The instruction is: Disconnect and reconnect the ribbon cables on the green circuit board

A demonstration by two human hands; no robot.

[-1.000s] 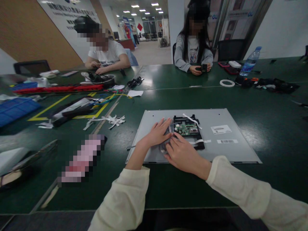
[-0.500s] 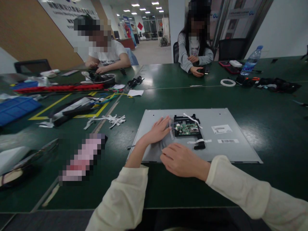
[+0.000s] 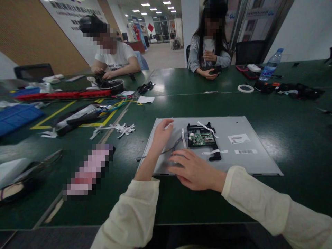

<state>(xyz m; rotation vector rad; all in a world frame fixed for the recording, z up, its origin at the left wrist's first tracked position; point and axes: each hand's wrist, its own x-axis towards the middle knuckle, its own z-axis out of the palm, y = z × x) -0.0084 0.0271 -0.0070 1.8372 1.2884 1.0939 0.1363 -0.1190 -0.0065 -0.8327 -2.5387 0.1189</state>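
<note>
A grey metal panel (image 3: 233,159) lies flat on the green table in front of me. On it sits a black frame with a green circuit board (image 3: 202,139), held by strips of white tape. A thin cable (image 3: 166,151) runs from the board leftward over the panel's edge. My left hand (image 3: 161,133) rests on the panel's upper left part, fingers together and slightly curled, over the cable. My right hand (image 3: 193,170) lies flat with fingers stretched out on the panel's front edge, pressing near the cable.
Two people sit across the table, one at the far left, one in the middle holding a phone. White tape strips (image 3: 119,129), black and red parts (image 3: 67,95), a blue tray (image 3: 15,117), a tape roll (image 3: 245,89) and a water bottle (image 3: 271,65) lie around.
My left hand has slid from the board's left edge up and left across the panel. My right hand has drawn back towards the front edge, uncovering the cable.
</note>
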